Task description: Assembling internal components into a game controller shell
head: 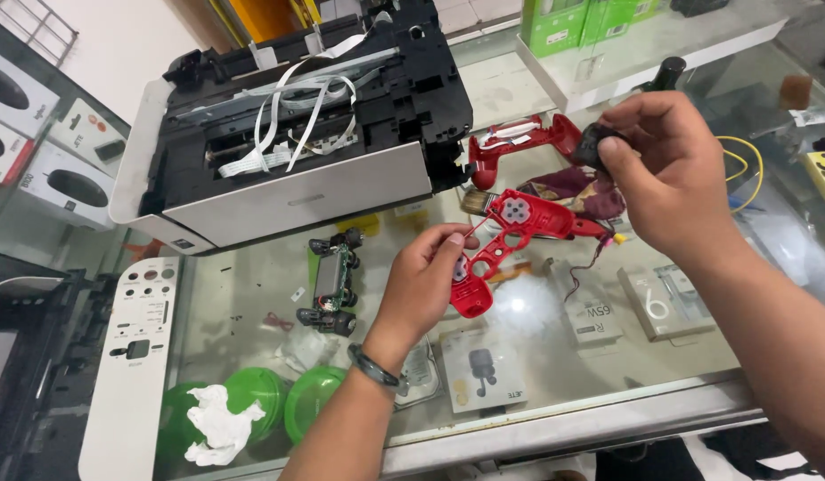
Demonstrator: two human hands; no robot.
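My left hand (421,285) grips a red game controller front shell (510,233), held inside-up over the glass counter, with grey button pads showing in its holes. My right hand (666,169) is raised to the right of it, fingers pinched on a small black part (592,145). The other red shell half (519,141) lies on the counter behind. The controller's bare circuit board with its black thumbsticks (332,283) rests on the glass to the left of my left hand.
An opened printer with loose white ribbon cables (297,125) stands at the back left, its white panel (132,356) lying at the left edge. Green lids and a crumpled tissue (218,426) sit at the front. Boxed goods show under the glass (591,321).
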